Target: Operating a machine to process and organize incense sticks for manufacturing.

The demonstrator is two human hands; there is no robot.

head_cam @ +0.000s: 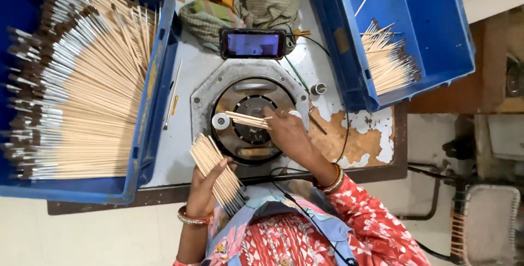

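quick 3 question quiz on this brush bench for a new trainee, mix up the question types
1. True or false: the left hand holds a fanned bundle of wooden brush sticks.
2. Multiple choice: where does the right hand press its few sticks? A) inside the right blue crate B) on the round metal machine plate C) on the phone
3. Fill in: the fuller load of brushes lies in the ____ blue crate.

Key:
1. True
2. B
3. left
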